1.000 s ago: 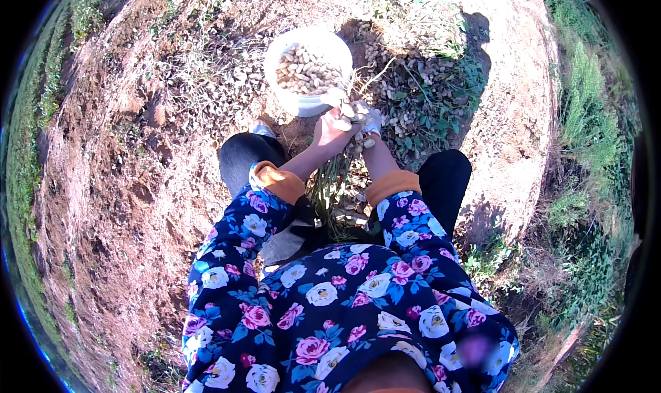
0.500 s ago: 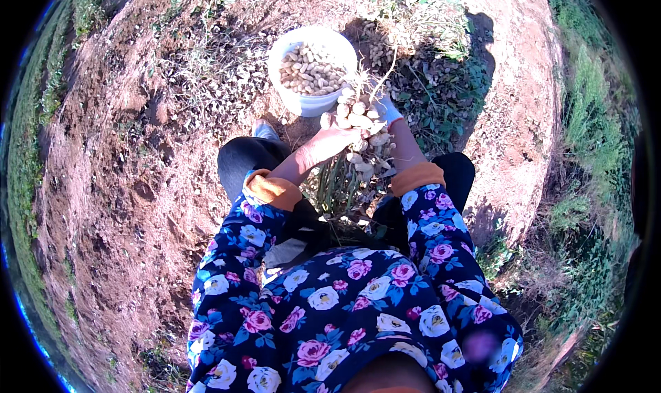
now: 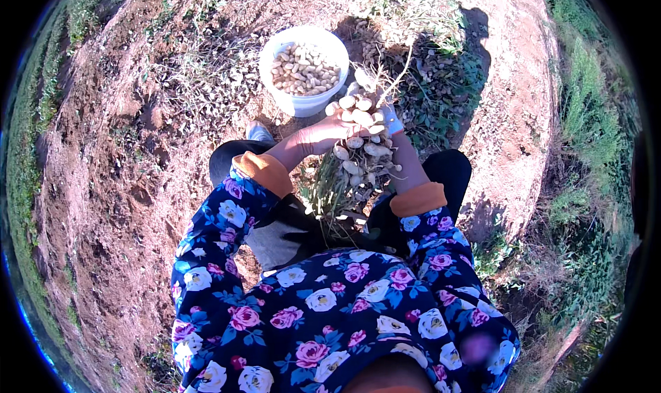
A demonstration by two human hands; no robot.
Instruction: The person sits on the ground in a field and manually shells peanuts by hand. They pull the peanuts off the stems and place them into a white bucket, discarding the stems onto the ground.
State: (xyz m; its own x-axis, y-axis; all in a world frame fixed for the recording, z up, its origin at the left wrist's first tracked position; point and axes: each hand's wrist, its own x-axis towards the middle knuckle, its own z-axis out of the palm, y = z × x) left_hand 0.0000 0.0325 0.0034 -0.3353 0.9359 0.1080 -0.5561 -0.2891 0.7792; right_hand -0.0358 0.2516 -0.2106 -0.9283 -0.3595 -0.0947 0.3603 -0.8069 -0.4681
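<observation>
Between my hands hangs an uprooted peanut plant, a thick cluster of pale pods with thin roots sticking up and its leafy stems hanging toward my lap. My left hand comes in from the left, its fingers closed around pods at the top of the cluster and partly covered by them. On the far right side my right hand, in a white glove, grips the plant; the pods and roots hide most of its fingers. Just beyond my left hand stands a white bucket holding many picked peanuts.
A heap of peanut plants lies on the soil right of the bucket, partly in shadow. Dry leaves are scattered to the left. My bent knees flank the plant. Green weeds line the right side.
The peanut cluster and both hands have shifted slightly to the right relative to the bucket. My left forearm has swung a little outward. The bucket sits slightly further left in view.
</observation>
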